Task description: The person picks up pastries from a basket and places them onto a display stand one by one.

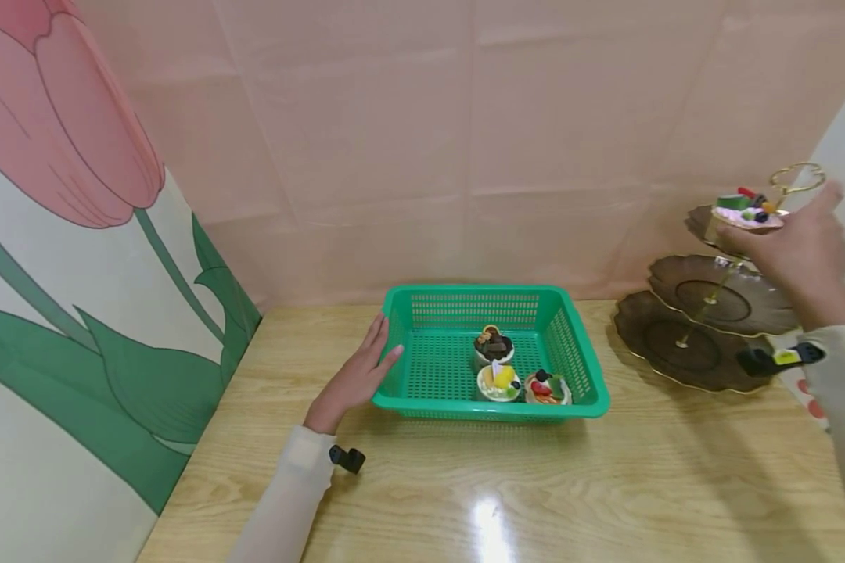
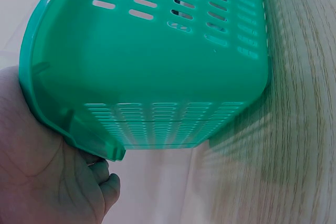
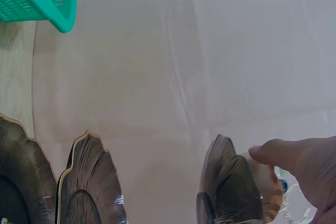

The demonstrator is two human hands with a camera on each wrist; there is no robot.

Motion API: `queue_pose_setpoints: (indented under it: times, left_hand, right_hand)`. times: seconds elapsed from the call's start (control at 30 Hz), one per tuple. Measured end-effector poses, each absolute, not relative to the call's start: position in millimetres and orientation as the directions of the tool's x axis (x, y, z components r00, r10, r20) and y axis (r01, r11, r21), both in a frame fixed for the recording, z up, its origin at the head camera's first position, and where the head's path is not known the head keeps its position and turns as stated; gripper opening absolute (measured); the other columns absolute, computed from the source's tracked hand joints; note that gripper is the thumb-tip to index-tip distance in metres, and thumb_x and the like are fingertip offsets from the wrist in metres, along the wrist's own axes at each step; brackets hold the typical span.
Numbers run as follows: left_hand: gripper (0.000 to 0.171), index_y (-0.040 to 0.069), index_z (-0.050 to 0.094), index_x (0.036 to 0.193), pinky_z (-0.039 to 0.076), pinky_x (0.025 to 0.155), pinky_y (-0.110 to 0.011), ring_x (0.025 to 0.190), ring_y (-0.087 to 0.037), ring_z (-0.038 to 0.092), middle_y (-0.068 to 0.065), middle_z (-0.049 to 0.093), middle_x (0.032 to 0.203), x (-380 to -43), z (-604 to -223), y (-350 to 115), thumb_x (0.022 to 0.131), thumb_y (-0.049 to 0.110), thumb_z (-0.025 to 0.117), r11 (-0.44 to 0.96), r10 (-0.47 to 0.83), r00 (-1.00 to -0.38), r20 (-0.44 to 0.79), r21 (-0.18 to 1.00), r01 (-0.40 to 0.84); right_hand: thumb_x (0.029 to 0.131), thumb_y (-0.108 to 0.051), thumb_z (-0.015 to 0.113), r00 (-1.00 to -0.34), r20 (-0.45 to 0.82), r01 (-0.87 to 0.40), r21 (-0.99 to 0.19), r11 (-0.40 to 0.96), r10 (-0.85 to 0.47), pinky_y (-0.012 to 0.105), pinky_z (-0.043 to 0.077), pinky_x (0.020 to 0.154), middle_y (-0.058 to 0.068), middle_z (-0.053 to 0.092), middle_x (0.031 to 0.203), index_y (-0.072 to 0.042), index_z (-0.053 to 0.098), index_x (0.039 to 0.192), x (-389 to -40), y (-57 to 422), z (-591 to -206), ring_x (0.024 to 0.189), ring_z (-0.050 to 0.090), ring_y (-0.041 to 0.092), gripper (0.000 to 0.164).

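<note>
My right hand [image 1: 806, 250] grips a small decorated cupcake [image 1: 745, 216] with fruit pieces on top, at the top plate [image 1: 697, 224] of a three-tier dark stand. In the right wrist view, the thumb [image 3: 268, 153] presses the cupcake's side right beside that plate; the other fingers are mostly out of sight. My left hand [image 1: 355, 377] rests against the left rim of a green plastic basket [image 1: 479, 290], fingers extended and thumb spread. Inside the basket sit a chocolate-topped cupcake [image 1: 494, 346], one with yellow fruit [image 1: 498, 381], and one with red fruit [image 1: 548, 389].
The stand's middle plate [image 1: 711, 297] and bottom plate [image 1: 665, 344] have wavy gold edges. A gold heart-shaped handle [image 1: 797, 176] tops it. The wooden table [image 1: 422, 485] meets a pink cloth backdrop [image 1: 359, 156], with a tulip-printed panel [image 1: 77, 258] at the left.
</note>
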State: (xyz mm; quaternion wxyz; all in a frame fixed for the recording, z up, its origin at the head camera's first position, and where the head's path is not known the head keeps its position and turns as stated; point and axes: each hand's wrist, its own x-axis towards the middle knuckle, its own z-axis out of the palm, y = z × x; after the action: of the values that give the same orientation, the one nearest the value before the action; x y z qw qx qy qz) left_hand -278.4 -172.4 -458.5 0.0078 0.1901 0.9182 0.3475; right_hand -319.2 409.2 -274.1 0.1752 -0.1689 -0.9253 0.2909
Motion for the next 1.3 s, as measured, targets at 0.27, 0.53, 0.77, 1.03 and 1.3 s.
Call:
queue_pose_setpoints:
  times: [0.27, 0.53, 0.77, 1.03, 1.3]
  left_hand:
    - [0.081, 0.011, 0.002, 0.164, 0.018, 0.121, -0.051, 0.155, -0.021, 0.002, 0.003, -0.012, 0.17, -278, -458, -172, 0.106, 0.064, 0.023, 0.688, 0.356, -0.926, 0.122, 0.637, 0.349]
    - [0.082, 0.011, 0.002, 0.164, 0.018, 0.122, -0.052, 0.155, -0.021, 0.001, -0.002, -0.009, 0.171, -278, -458, -173, 0.106, 0.064, 0.023, 0.689, 0.353, -0.927, 0.129, 0.634, 0.351]
    - [0.082, 0.01, 0.002, 0.164, 0.017, 0.122, -0.051, 0.155, -0.02, 0.0, -0.003, -0.009, 0.171, -280, -459, -173, 0.106, 0.064, 0.023, 0.681, 0.357, -0.925, 0.13, 0.641, 0.353]
    - [0.082, 0.01, 0.001, 0.164, 0.016, 0.122, -0.05, 0.155, -0.018, -0.002, -0.002, -0.01, 0.171, -280, -459, -174, 0.106, 0.064, 0.023, 0.684, 0.359, -0.925, 0.124, 0.64, 0.351]
    - [0.082, 0.011, 0.002, 0.164, 0.016, 0.122, -0.049, 0.155, -0.017, -0.001, 0.005, -0.012, 0.169, -279, -458, -174, 0.105, 0.065, 0.022, 0.689, 0.35, -0.929, 0.119, 0.639, 0.341]
  right_hand:
    - [0.091, -0.052, 0.066, -0.865, 0.297, 0.188, -0.558, 0.808, 0.405, 0.072, 0.017, 0.112, 0.04, 0.001, 0.16, -0.008, -0.025, 0.157, -293, 391, -272, 0.146, 0.01, 0.058, 0.121]
    - [0.084, -0.033, 0.083, -0.852, 0.474, -0.04, -0.484, 0.874, 0.223, 0.07, 0.033, 0.078, 0.04, 0.041, 0.126, 0.0, 0.011, 0.156, -271, 352, -283, 0.114, 0.041, 0.058, 0.107]
    - [0.085, -0.031, 0.084, -0.912, 0.409, -0.216, -0.489, 0.845, 0.004, 0.061, 0.045, 0.082, 0.039, 0.048, 0.127, -0.003, 0.004, 0.162, -259, 327, -314, 0.108, 0.051, 0.058, 0.114]
    - [0.086, -0.026, 0.084, -0.913, 0.374, -0.338, -0.473, 0.813, -0.162, 0.066, 0.049, 0.081, 0.034, 0.053, 0.128, 0.004, 0.02, 0.159, -251, 297, -352, 0.104, 0.058, 0.051, 0.101]
    - [0.084, -0.024, 0.087, -0.874, 0.322, -0.476, -0.41, 0.778, -0.364, 0.06, 0.052, 0.08, 0.027, 0.062, 0.126, 0.007, 0.051, 0.142, -245, 270, -380, 0.103, 0.064, 0.042, 0.075]
